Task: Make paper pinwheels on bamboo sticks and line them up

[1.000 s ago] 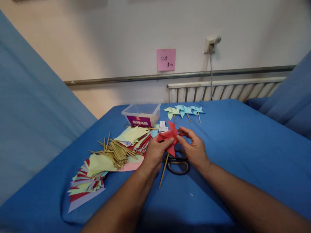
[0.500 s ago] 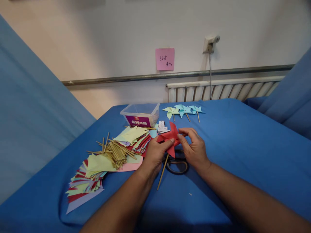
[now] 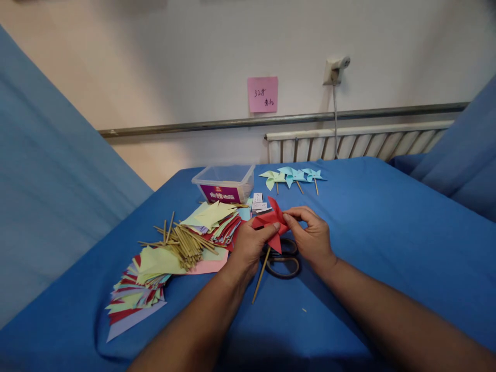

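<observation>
A clear plastic box [image 3: 225, 182] with a purple label stands at the far side of the blue cloth [image 3: 372, 232]; whether anything lies inside it cannot be told. In front of the box and a little to its right, nearer the person, both hands hold up one red paper pinwheel [image 3: 271, 221]. Its pointed vanes are folded in toward the middle, and its thin wooden stick [image 3: 259, 279] slants down toward the person. The left hand [image 3: 248, 248] is curled, with thumb and fingers pinched on the pinwheel's left vane. The right hand [image 3: 312, 237] has its fingers bent in and closed on the right side, near the centre. One pair of dark-handled scissors [image 3: 285, 262] lies flat on the cloth under the hands, further from the box than the pinwheel. Just to the right of the box lie three finished pinwheels [image 3: 293, 175] in a row, one pale green and two light blue. In front of the box and to its left are two fanned heaps of coloured paper [image 3: 212, 216], with a loose bundle of wooden sticks [image 3: 182, 243] across them, too many to count.
</observation>
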`<action>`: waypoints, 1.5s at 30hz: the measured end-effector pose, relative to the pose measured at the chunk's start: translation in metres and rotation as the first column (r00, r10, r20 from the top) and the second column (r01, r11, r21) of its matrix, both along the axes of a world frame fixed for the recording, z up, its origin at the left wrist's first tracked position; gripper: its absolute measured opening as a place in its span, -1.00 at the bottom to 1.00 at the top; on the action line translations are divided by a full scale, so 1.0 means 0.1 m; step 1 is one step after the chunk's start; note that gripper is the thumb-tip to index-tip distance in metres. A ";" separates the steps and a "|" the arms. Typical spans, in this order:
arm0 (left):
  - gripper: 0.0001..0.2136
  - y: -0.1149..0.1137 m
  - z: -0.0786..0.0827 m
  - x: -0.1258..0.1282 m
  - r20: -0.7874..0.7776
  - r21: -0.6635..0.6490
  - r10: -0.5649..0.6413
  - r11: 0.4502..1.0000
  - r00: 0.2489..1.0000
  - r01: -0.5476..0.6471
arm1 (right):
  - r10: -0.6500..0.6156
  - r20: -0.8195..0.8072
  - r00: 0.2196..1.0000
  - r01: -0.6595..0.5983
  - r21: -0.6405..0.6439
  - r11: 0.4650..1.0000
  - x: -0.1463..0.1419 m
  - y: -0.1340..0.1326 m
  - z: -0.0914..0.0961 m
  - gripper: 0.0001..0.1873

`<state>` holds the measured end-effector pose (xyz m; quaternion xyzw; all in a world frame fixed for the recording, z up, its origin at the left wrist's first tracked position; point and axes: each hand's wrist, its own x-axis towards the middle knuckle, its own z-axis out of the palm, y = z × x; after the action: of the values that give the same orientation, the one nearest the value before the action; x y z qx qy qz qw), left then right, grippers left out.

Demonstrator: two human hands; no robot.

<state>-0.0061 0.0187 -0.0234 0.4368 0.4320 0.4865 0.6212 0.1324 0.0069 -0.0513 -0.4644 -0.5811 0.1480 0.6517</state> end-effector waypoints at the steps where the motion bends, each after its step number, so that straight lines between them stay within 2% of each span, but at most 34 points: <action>1: -0.70 0.00 0.00 0.00 -0.003 0.003 -0.005 1.000 1.000 0.005 | 0.015 0.014 1.000 -0.015 0.001 1.000 0.00 0.00 0.00 -0.89; 7: -0.70 0.01 -0.03 -0.01 0.005 0.020 0.007 1.000 1.000 -0.007 | -0.006 -0.033 0.999 0.006 -0.019 1.000 0.01 0.01 -0.03 -0.86; 10: -0.71 0.02 -0.05 -0.01 0.011 0.020 -0.018 1.000 1.000 0.018 | 0.057 0.004 0.998 -0.057 0.014 0.998 0.01 -0.01 0.00 -0.92; 13: -0.73 0.03 -0.05 -0.02 0.005 0.029 -0.027 0.999 1.000 0.027 | 0.108 0.047 0.993 -0.110 0.028 0.994 0.00 -0.02 0.01 -0.90; 15: -0.72 0.03 -0.04 -0.02 0.006 0.035 -0.027 0.999 1.000 0.027 | 0.075 0.005 0.997 -0.075 0.017 0.997 -0.01 -0.01 -0.01 -0.96; 19: -0.68 0.03 -0.04 -0.02 0.018 0.013 -0.020 1.000 1.000 0.020 | -0.033 -0.091 0.995 0.036 0.021 0.999 0.02 0.03 -0.04 -0.89; 21: -0.68 0.02 -0.04 -0.01 0.028 0.004 -0.019 1.000 0.999 0.018 | -0.045 -0.039 0.998 0.047 0.061 0.997 0.04 0.02 -0.04 -0.89; 28: -0.69 0.05 -0.04 -0.02 0.082 -0.002 0.019 1.000 0.996 -0.019 | -0.024 0.255 0.967 0.002 0.085 0.996 0.01 -0.05 -0.03 -0.56; 34: -0.72 0.06 -0.06 -0.03 0.111 -0.004 0.031 1.000 0.993 -0.030 | 0.024 0.493 0.870 -0.056 0.050 0.997 -0.04 -0.06 -0.04 -0.56; 37: -0.72 0.07 -0.06 -0.03 0.114 -0.018 0.027 1.000 0.993 -0.025 | 0.009 0.514 0.858 -0.028 0.028 0.999 -0.05 -0.06 -0.04 -0.58; 41: -0.69 0.09 -0.06 -0.03 0.138 -0.026 0.032 0.999 0.990 -0.029 | -0.035 0.469 0.882 -0.001 0.075 0.997 -0.02 -0.06 -0.03 -0.62; 45: -0.71 0.08 -0.06 -0.03 0.129 -0.008 0.017 1.000 0.992 -0.016 | 0.027 0.355 0.935 -0.054 0.066 0.996 0.01 -0.05 -0.02 -0.73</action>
<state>-0.0087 0.0271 -0.0293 0.3987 0.3963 0.5172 0.6454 0.1336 0.0015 -0.0529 -0.4468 -0.7032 0.0535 0.5505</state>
